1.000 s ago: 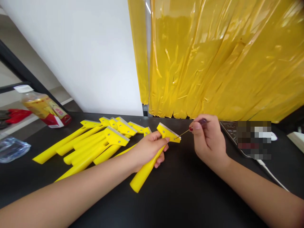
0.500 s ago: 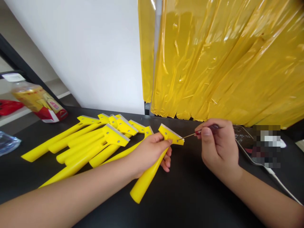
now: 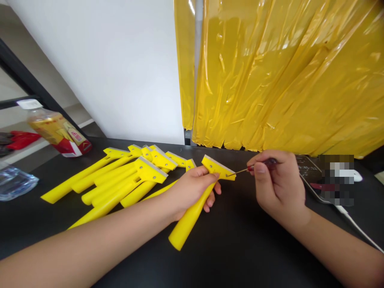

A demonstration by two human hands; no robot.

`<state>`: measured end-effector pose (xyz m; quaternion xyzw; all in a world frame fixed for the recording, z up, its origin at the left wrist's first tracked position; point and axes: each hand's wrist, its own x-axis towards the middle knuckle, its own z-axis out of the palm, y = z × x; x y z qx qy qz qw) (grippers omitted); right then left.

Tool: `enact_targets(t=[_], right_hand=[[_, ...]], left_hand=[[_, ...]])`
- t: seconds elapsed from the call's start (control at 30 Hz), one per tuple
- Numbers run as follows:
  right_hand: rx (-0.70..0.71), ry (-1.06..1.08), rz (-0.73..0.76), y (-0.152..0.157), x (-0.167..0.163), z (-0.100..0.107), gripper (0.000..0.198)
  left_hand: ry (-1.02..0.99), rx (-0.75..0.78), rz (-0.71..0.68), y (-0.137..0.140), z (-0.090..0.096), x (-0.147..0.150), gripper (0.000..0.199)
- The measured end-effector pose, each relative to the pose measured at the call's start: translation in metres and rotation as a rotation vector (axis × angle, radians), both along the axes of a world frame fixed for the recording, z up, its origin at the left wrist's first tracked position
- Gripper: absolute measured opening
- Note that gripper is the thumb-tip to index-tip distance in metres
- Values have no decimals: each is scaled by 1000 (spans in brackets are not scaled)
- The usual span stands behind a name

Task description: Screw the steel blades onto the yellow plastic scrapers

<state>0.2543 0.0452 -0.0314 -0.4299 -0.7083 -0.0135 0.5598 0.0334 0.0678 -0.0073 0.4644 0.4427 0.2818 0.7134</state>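
The left hand (image 3: 195,192) gripped a yellow scraper (image 3: 189,222) at its neck, the handle slanting toward the near left, the head at the far right. The right hand (image 3: 279,186), closer to the head's right screw (image 3: 227,175), pinched a screwdriver (image 3: 251,168) whose shaft ran left to that screw; whether its tip was seated, I couldn't tell.

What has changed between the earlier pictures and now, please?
The right hand has lowered the screwdriver to a flatter angle, and the view shifted slightly. Nothing was taken or let go. The left hand keeps the yellow scraper, the screwdriver still points at the same screw, and the other scrapers lie as before.
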Motion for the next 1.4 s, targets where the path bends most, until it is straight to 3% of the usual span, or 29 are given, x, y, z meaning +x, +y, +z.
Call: enact_targets(t=[0.27,0.6,0.7,0.8,0.87,0.97,1.03,1.1,1.3,1.4], right_hand=[[-34,110,-37,4,-1,0,7],[-21,56,-39,1,-1,-4,9],[12,-38,-57,0,0,2,8],[23,-189,-81,-5,1,22,7],[8,-335,-173,-12,1,40,11],[-29,-637,-483,-28,-1,65,36],[-24,-738,-594,-39,-1,76,46],[-36,-741,-552,-47,2,82,48],[-241,-562,-96,-49,34,89,27],[-268,-499,-42,-46,42,86,22]], left_hand=[[16,-5,-7,-3,5,-3,19],[5,45,-34,-3,0,-2,20],[8,44,-32,-1,0,-3,21],[-1,42,-25,-1,0,-4,21],[-26,54,-9,-3,-1,-2,19],[-72,47,28,-13,-1,3,20],[-115,4,31,-22,0,7,23],[-185,-49,6,-28,1,11,25],[-300,-154,-75,-28,-1,13,19],[-262,-170,-108,-25,-2,13,24]])
